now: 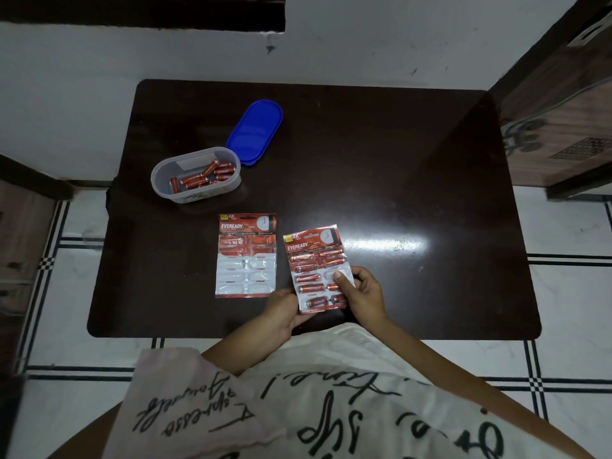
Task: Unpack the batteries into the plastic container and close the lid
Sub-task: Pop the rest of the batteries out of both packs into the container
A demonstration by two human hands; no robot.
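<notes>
Low in the centre of the frame, an Eveready blister pack (314, 271), tilted above the near edge of the dark glossy table (397, 193). Gripped at its lower left corner by the left hand (281, 313), fingers curled behind; pinched at its right edge by the right hand (361, 293), thumb on a bubble. Red batteries in most bubbles. Just to the left, flat, an emptied blister pack (246, 256). Upper left, an open clear plastic container (195, 175) with loose batteries (205, 177), blue lid (255, 132) just beside it. White tiled floor (563, 293) around, white wall (364, 54) beyond.
</notes>
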